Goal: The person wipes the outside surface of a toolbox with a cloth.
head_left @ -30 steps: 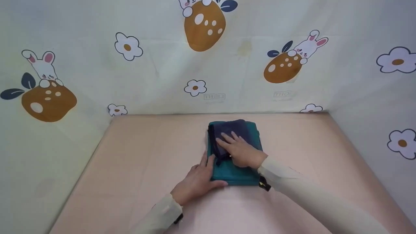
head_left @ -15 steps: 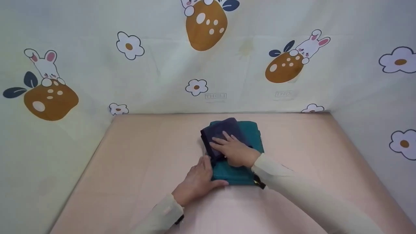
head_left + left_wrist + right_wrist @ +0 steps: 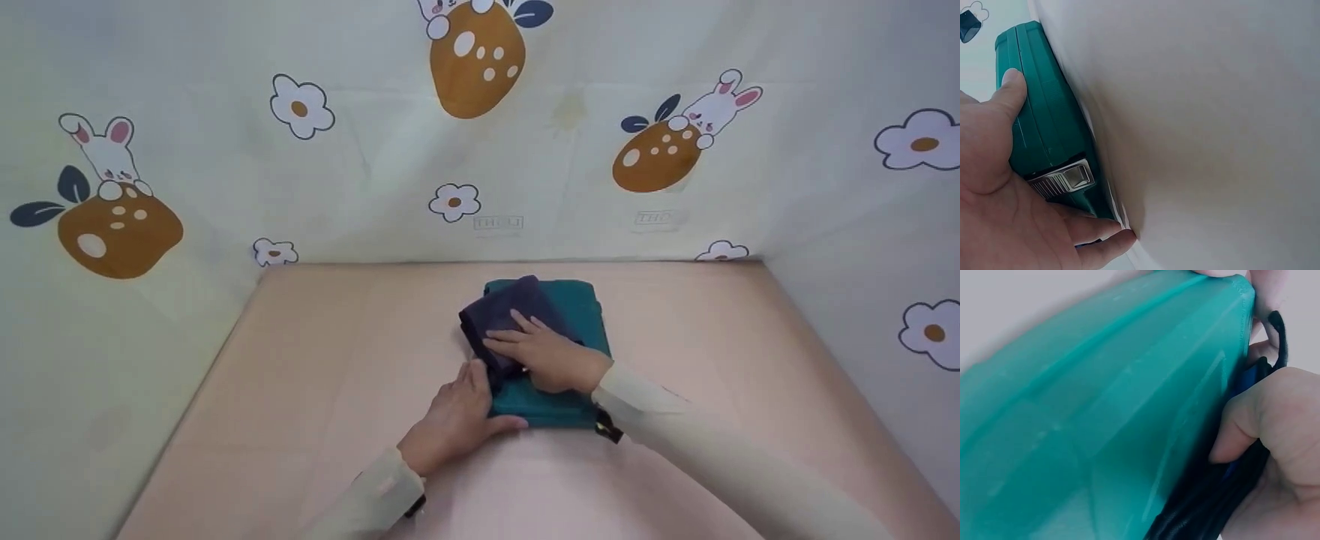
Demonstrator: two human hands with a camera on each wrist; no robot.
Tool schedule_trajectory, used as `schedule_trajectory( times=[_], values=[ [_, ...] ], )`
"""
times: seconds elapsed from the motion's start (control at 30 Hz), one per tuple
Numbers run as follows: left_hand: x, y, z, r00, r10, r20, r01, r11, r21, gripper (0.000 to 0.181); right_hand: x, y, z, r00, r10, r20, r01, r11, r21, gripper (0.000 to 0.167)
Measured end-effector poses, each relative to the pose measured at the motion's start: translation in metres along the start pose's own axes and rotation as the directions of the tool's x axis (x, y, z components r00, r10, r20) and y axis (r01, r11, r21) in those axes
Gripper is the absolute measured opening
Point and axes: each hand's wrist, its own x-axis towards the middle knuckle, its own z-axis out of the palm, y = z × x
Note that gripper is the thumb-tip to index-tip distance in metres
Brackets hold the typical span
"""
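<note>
A green hard plastic case [image 3: 576,301] with ridged walls lies flat on the table. On top, turned at an angle, is a folded dark navy cloth [image 3: 496,310] whose left corner hangs past the case's edge. My right hand [image 3: 553,355] lies on the cloth with fingers spread. In the right wrist view its thumb [image 3: 1234,439] hooks round the cloth's dark folds [image 3: 1210,495]. My left hand [image 3: 451,415] braces the case's near left corner, thumb on the near wall, fingers along the left wall. A metal latch [image 3: 1075,177] shows beside the left palm.
A pale pink cover lies over the table [image 3: 330,360]. Light walls printed with rabbits and flowers rise behind it and at both sides; the back wall [image 3: 375,172] stands close behind the case. A black strap end [image 3: 1279,332] sticks up near the case's corner.
The navy cloth has turned counter-clockwise under my right hand, and its corner has slid left past the case's edge. My left fingers have drawn together; the case has barely moved.
</note>
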Motion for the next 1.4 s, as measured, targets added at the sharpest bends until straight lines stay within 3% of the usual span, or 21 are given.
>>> schedule_trajectory(
  times=[0.3,0.67,1.03,1.23,1.4],
  values=[
    [-0.001,0.0,-0.001,1.0,0.015,-0.007,-0.015,1.0,0.015,0.098,-0.009,0.008,0.006,0.994,-0.099,-0.035,0.1,0.994,0.04,0.074],
    [-0.001,-0.002,-0.002,1.0,0.024,0.011,-0.024,1.0,-0.004,0.099,-0.018,-0.006,0.008,0.996,-0.077,-0.051,0.081,0.995,0.066,0.068],
    [-0.001,-0.002,-0.001,0.999,0.036,-0.018,-0.036,0.999,-0.006,0.096,-0.033,-0.018,0.016,0.993,-0.096,-0.072,0.098,0.995,0.015,0.08],
    [-0.002,-0.002,0.0,0.998,0.059,-0.035,-0.057,0.998,0.039,0.095,-0.046,-0.018,0.02,0.987,-0.141,-0.077,0.143,0.99,0.01,0.086],
    [-0.001,-0.001,-0.001,0.998,0.056,-0.023,-0.054,0.995,0.081,0.084,-0.056,-0.011,0.021,0.976,-0.199,-0.09,0.205,0.977,0.052,0.082]
  ],
)
